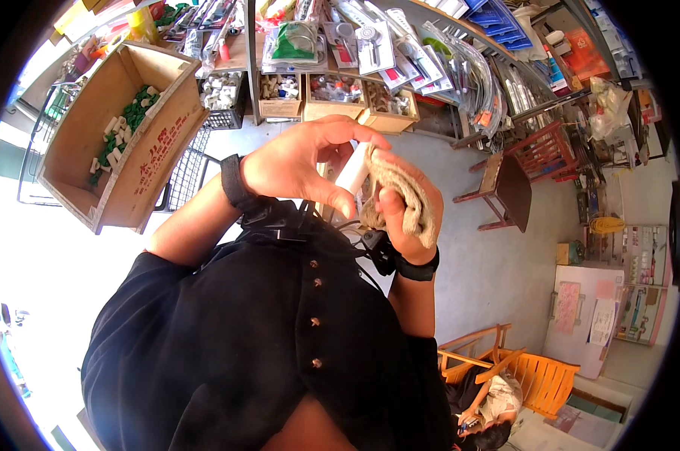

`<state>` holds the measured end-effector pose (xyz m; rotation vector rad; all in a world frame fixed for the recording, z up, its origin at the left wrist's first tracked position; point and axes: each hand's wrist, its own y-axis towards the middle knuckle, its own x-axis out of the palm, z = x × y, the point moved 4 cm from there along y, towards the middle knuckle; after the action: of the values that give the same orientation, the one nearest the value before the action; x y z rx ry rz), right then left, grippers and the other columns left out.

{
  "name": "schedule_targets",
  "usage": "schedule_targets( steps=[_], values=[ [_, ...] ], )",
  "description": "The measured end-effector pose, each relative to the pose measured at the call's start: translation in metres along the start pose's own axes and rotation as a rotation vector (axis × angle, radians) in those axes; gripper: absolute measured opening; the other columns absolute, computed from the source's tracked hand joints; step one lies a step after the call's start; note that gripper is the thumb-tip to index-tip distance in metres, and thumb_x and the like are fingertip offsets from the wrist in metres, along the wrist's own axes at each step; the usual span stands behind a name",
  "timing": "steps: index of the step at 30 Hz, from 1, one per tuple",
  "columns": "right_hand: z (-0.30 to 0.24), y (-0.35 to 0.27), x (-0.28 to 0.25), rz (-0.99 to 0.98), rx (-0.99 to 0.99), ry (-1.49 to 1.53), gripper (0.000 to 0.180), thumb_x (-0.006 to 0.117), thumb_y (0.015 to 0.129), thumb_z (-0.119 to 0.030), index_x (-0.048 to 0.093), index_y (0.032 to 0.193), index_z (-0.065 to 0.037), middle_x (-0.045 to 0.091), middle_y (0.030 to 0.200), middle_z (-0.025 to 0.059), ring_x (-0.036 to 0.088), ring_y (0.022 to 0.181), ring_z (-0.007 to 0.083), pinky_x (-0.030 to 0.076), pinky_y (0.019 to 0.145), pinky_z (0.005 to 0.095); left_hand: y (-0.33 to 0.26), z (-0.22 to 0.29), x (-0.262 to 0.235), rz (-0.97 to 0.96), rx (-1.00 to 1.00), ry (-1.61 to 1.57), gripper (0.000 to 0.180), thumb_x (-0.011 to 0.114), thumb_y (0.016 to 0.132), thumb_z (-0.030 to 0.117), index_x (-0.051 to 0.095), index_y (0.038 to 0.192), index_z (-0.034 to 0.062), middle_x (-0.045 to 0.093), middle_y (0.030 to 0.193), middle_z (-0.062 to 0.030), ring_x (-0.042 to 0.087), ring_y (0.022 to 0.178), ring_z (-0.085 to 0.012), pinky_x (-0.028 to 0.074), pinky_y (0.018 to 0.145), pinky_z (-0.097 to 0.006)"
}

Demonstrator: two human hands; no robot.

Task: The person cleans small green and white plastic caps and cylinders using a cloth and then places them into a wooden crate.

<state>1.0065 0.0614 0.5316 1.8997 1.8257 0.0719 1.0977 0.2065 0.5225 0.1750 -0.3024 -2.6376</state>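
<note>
Between the two raised hands, in front of the black-shirted chest and carried by no surface, a short white tube-like piece point(353, 171) is held. The left hand point(299, 161) is closed on it: fingers curl over the top, the thumb presses from below near the lower end. The right hand point(400, 210) is wrapped around a tan coarse cloth point(408, 197), which is pressed against the right side of the white piece. Step in hand is judged to be wiping the piece with the cloth, mid-stroke. Long axis of the piece is seen running from upper right to lower left, steeply tilted; the upper end points toward the shelf of boxed fittings point(332, 90), the lower end toward the chest. Which end is which cannot be told; most of the piece is hidden by fingers and cloth. Next move is judged to call for a firm left pinch while the piece is turned about its long axis or the cloth is drawn along it, so unwiped faces are reached. An open cardboard box point(114, 143) of white and green parts is seen well apart at upper left
</note>
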Motion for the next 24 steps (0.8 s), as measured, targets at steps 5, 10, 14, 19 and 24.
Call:
schedule_targets(
  steps=[5,10,14,19,24],
  values=[
    [-0.005,0.002,0.007,-0.118,-0.17,-0.143,0.035,0.064,0.078,-0.006,0.06,0.113,-0.003,0.065,0.101,0.0154,0.063,0.087,0.0292,0.049,0.077,0.0316,0.0,-0.006,-0.002,0.055,-0.027,-0.16,0.076,0.083,0.067,0.011,0.042,0.13,0.004,0.052,0.117,-0.0053,0.052,0.109,-0.0117,0.043,0.092,-0.028],
    [-0.003,-0.001,-0.002,-0.067,-0.079,0.003,0.035,0.065,0.078,-0.009,0.059,0.112,-0.002,0.065,0.096,0.0131,0.063,0.083,0.0261,0.049,0.076,0.0303,0.002,-0.008,-0.003,0.006,0.083,-0.178,0.056,0.062,0.077,-0.011,0.043,0.128,0.0028,0.046,0.127,-0.006,0.046,0.121,-0.0148,0.04,0.098,-0.03],
    [0.011,-0.004,-0.007,0.146,-0.023,0.137,0.03,0.061,0.085,-0.011,0.058,0.113,0.0,0.065,0.1,0.0116,0.062,0.088,0.0173,0.047,0.079,0.028,0.001,-0.01,-0.005,0.045,0.139,-0.133,0.049,0.053,0.081,-0.015,0.045,0.127,0.0028,0.048,0.126,-0.0054,0.042,0.125,-0.0163,0.04,0.098,-0.029],
    [0.011,0.0,-0.004,0.166,-0.056,-0.08,0.034,0.064,0.082,-0.004,0.058,0.116,-0.002,0.066,0.099,0.0123,0.064,0.089,0.0198,0.048,0.079,0.0279,0.002,0.002,-0.002,0.12,0.091,0.013,0.047,0.058,0.083,-0.009,0.045,0.126,0.0029,0.057,0.115,-0.004,0.054,0.112,-0.0173,0.042,0.095,-0.029],
    [0.004,0.007,0.003,0.131,-0.149,-0.237,0.035,0.064,0.081,-0.003,0.058,0.116,-0.003,0.066,0.1,0.0145,0.065,0.088,0.0252,0.05,0.076,0.029,0.0,0.012,-0.007,0.239,0.138,0.523,0.038,0.066,0.079,-0.001,0.056,0.115,0.0052,0.063,0.105,-0.0088,0.061,0.099,-0.0222,0.047,0.088,-0.03]
  ],
)
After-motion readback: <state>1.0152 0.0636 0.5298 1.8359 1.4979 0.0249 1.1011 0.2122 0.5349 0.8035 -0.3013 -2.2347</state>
